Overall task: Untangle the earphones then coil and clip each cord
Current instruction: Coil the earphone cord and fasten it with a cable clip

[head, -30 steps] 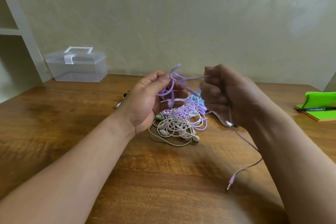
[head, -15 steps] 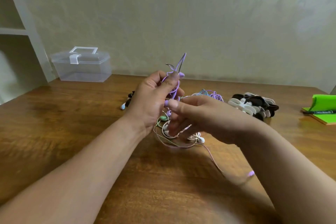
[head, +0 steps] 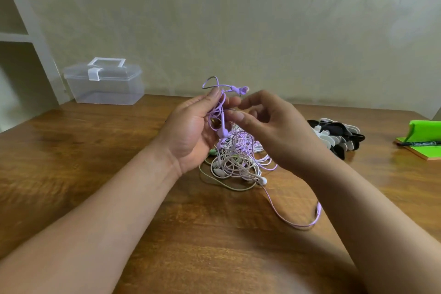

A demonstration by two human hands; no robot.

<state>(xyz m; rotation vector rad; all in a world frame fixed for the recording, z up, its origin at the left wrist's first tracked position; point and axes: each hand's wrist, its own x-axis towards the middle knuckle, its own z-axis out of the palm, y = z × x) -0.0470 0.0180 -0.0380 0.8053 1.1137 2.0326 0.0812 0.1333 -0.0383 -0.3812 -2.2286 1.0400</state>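
Left hand (head: pixel 191 131): fingers curled round a bunch of purple cord (head: pixel 223 108), raised above the surface (head: pixel 95 174). Right hand (head: pixel 269 126): loosely curved, holding nothing I can make out, just right of the bunch. Cord reads light, limp and thin (kinks easily, I'd judge); take it near an earbud (head: pixel 244 89), not mid-knot. Below lies the tangle (head: pixel 238 157): pale pink, white and lilac loops, mid-surface. Clips (head: pixel 334 136) lie to the right.
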